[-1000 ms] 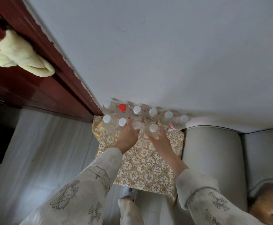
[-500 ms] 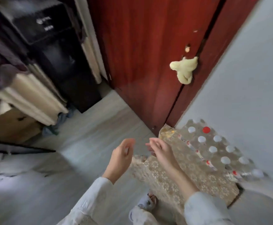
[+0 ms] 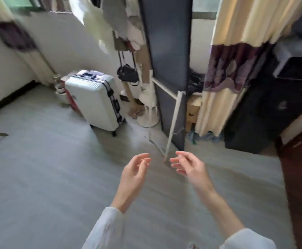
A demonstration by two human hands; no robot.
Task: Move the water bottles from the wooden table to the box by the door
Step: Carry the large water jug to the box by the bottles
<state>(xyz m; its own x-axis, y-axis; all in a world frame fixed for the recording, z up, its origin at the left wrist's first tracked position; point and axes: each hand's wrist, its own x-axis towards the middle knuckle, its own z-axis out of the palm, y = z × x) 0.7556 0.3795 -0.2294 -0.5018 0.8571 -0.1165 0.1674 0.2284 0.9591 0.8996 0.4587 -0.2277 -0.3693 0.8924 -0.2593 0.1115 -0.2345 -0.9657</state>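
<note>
Left hand point(image 3: 135, 174) and right hand point(image 3: 191, 168) held out over pale grey floor point(image 3: 47, 177), near each other, not touching, fingers loose, holding nothing. No water bottles or box in sight. White hard suitcase with dark trim point(image 3: 92, 97) stands near wall. No words readable

Pale grey plank floor point(image 3: 47, 177) beneath white walls point(image 3: 60, 44). A white hard-shell suitcase point(image 3: 92, 99) stands near the wall, beside a dark bag point(image 3: 127, 74) hanging from a rack. A dark grey upright panel point(image 3: 166, 51) rises at centre; cream curtains point(image 3: 240, 20) with a purple band hang to its right, next to black furniture point(image 3: 265, 112). Reddish-brown door point(image 3: 301, 168) at far right.
</note>
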